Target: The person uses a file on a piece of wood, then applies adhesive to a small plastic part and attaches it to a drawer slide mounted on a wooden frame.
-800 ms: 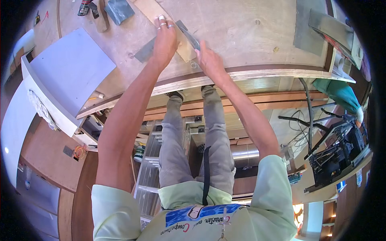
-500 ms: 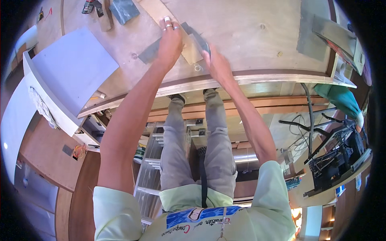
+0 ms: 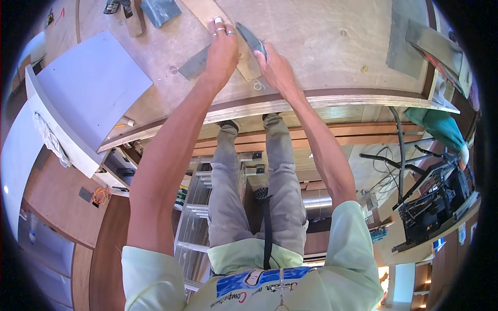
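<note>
A light wooden strip (image 3: 205,11) lies slantwise on the plywood work surface (image 3: 306,57). My left hand (image 3: 223,54) grips it from above, with fingers bent over it and a ring and a white wrap showing on them. A grey flat piece (image 3: 194,63) sticks out to the left from under that hand. My right hand (image 3: 277,70) is closed on a narrow dark grey folded piece (image 3: 250,37), held just right of the strip and pointing up and left. Its exact kind is hard to make out. Near the strip's lower end rests a thin pale curl (image 3: 258,84).
A large pale sheet (image 3: 96,88) lies at the left. Far left are a grey-blue sheet (image 3: 160,12) and a dark tool (image 3: 134,19). At the right lie a grey sheet (image 3: 405,44) and a metal-coloured panel (image 3: 434,40). A ladder (image 3: 194,228) stands below, beside my legs.
The dark grey piece in my right hand has come off the wooden strip's lower end and turned slightly. My right hand has shifted little; my left hand keeps its place on the strip.
</note>
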A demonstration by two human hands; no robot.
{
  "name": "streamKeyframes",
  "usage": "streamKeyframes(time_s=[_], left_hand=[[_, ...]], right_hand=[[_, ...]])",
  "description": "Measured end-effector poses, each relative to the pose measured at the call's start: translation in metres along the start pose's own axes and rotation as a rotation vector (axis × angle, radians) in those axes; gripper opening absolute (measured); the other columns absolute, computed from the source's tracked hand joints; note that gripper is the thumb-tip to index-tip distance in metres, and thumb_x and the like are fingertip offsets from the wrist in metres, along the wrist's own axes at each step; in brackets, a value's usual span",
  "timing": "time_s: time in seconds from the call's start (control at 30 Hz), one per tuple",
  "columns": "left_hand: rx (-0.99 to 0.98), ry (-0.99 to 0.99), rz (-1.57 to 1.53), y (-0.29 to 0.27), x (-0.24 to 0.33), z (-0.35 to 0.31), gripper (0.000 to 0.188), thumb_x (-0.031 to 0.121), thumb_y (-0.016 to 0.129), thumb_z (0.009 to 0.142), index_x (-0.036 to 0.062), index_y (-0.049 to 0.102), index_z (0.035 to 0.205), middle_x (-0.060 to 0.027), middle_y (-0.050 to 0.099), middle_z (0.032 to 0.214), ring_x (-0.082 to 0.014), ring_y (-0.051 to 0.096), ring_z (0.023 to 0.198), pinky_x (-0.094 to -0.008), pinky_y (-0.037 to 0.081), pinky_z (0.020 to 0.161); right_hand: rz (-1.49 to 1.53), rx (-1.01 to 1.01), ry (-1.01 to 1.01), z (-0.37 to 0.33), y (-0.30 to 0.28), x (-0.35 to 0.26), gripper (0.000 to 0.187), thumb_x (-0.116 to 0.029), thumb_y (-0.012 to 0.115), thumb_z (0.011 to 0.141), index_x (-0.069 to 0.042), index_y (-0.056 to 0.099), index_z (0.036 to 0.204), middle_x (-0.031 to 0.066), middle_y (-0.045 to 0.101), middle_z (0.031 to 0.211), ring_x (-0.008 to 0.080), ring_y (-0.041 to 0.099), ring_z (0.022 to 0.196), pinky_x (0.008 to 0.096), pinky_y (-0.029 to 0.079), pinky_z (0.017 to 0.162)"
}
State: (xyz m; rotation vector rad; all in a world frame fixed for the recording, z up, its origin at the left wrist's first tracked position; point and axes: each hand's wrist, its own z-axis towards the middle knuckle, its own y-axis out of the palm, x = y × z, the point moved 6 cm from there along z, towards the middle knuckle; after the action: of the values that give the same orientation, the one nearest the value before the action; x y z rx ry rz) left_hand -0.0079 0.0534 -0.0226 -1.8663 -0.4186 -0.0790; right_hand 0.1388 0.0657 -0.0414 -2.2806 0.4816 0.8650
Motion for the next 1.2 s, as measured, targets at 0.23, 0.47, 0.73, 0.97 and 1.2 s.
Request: streamKeyframes(time_s=[0.23, 0.47, 0.73, 0.97, 1.2], left_hand=[[-0.007, -0.013, 0.006, -0.001, 0.000, 0.000, 0.076, 0.011, 0.084, 0.068, -0.0154, 0.042, 0.126, -0.0382, 0.032, 0.140, -0.0515, 0.030, 0.135, -0.0437, 0.045, 0.105], [-0.021, -0.021, -0.003, 0.000, 0.000, 0.000, 0.078, 0.012, 0.084, 0.068, -0.0145, 0.042, 0.127, -0.0378, 0.030, 0.141, -0.0512, 0.029, 0.136, -0.0450, 0.045, 0.105], [0.018, 0.001, -0.041, 0.002, -0.002, 0.000, 0.077, 0.010, 0.084, 0.068, -0.0147, 0.041, 0.127, -0.0383, 0.029, 0.142, -0.0538, 0.027, 0.136, -0.0477, 0.042, 0.106], [-0.025, -0.020, -0.036, 0.001, -0.002, 0.001, 0.079, 0.010, 0.084, 0.068, -0.0151, 0.040, 0.128, -0.0389, 0.028, 0.142, -0.0543, 0.027, 0.136, -0.0478, 0.040, 0.108], [-0.028, -0.019, -0.052, 0.000, -0.001, 0.000, 0.080, 0.012, 0.084, 0.069, -0.0145, 0.039, 0.130, -0.0387, 0.028, 0.143, -0.0539, 0.026, 0.136, -0.0466, 0.040, 0.109]], right_hand=[[-0.026, 0.007, -0.022, 0.001, 0.002, 0.001, 0.031, -0.033, 0.047, 0.099, -0.003, 0.047, 0.105, 0.0288, 0.064, 0.080, 0.0499, 0.062, 0.079, 0.0574, 0.046, 0.070], [-0.084, 0.019, -0.016, 0.000, 0.004, -0.001, 0.030, -0.032, 0.048, 0.099, -0.003, 0.046, 0.106, 0.0277, 0.065, 0.078, 0.0494, 0.062, 0.077, 0.0576, 0.047, 0.068], [-0.193, 0.035, -0.053, -0.004, 0.006, -0.007, 0.027, -0.029, 0.048, 0.099, -0.005, 0.044, 0.111, 0.0263, 0.065, 0.076, 0.0480, 0.063, 0.074, 0.0574, 0.048, 0.065], [-0.209, 0.031, -0.073, -0.015, 0.001, -0.003, 0.029, -0.028, 0.048, 0.099, -0.005, 0.042, 0.116, 0.0267, 0.065, 0.079, 0.0477, 0.063, 0.076, 0.0563, 0.049, 0.067], [-0.215, -0.010, -0.040, -0.027, 0.006, 0.012, 0.032, -0.027, 0.047, 0.099, -0.005, 0.041, 0.122, 0.0271, 0.065, 0.082, 0.0474, 0.063, 0.078, 0.0567, 0.048, 0.066]])
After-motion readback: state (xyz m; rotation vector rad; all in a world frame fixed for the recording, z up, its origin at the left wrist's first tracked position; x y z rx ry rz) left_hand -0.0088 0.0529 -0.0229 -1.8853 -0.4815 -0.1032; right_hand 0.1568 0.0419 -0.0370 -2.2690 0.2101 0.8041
